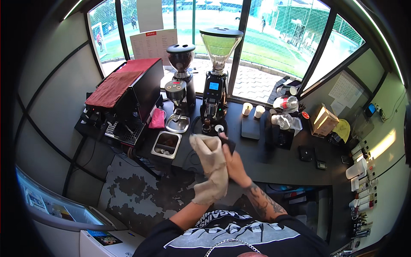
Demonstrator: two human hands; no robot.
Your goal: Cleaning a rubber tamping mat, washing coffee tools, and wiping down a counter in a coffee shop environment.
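Observation:
A crumpled beige cloth (210,158) covers my left hand and hangs down toward the wrist. It hides the fingers, and a fold gapes at its upper end. My right hand (233,165) presses close beside it, closed around a black blocky piece (229,145) that shows between thumb and fingers. What this piece belongs to is hidden. Just beyond my hands stands a tall black coffee grinder (214,92) with a clear hopper and a lit blue screen. A small white-topped round thing (219,128) and a tamper (206,125) stand at its foot.
An espresso machine (143,92) draped with red cloths stands left, near a second grinder (176,91), a pink cloth (158,118) and a steel knock-out bin (166,144). Paper cups (259,112), a flat black scale (250,128) and a cardboard box (324,121) are to the right.

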